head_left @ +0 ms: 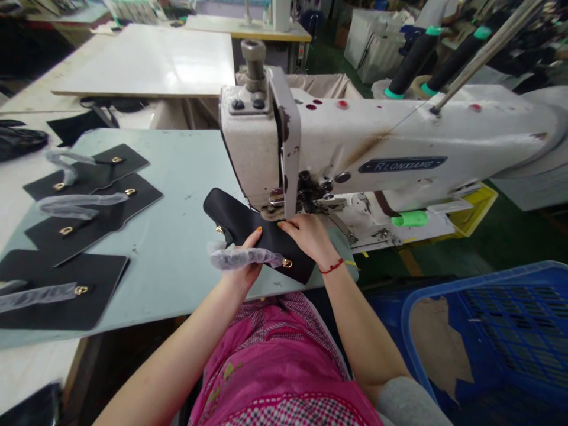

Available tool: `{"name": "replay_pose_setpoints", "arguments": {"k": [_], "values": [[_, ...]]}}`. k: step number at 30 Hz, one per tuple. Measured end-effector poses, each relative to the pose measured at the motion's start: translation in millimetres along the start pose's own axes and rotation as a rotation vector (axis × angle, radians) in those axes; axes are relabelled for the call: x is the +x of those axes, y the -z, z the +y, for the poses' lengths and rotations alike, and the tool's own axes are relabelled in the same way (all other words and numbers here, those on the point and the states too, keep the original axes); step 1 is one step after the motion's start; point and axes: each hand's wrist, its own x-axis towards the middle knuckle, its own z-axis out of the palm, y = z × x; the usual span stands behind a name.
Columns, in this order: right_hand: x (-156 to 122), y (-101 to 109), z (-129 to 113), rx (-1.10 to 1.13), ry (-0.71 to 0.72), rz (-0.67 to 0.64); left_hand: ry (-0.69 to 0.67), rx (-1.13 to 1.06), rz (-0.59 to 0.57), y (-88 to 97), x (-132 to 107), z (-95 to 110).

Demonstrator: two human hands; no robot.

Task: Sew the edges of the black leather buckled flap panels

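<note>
A black leather piece (242,222) with small gold rings and a plastic-wrapped strap (246,258) lies under the head of a white sewing machine (355,148). My left hand (246,260) grips the near left edge of the piece, thumb on top, fingers curled beneath. My right hand (310,236) lies flat on the piece just in front of the presser foot (306,201), fingers stretched toward the needle.
Three similar black pieces (95,204) with gold rings and wrapped straps lie in a row on the pale green table (186,177) to the left. A blue plastic crate (492,337) stands at the lower right. White worktables (151,59) sit behind.
</note>
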Motion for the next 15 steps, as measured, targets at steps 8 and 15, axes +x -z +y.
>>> {"name": "replay_pose_setpoints", "arguments": {"k": [8,15], "values": [[-10.2,-15.8,0.0,0.281,0.042,0.002,0.036,0.198,-0.047,-4.0,13.4,41.4],[-16.1,-43.9,2.9,0.582,-0.027,0.042,0.107,0.254,-0.087,-10.3,37.0,76.3]]}}
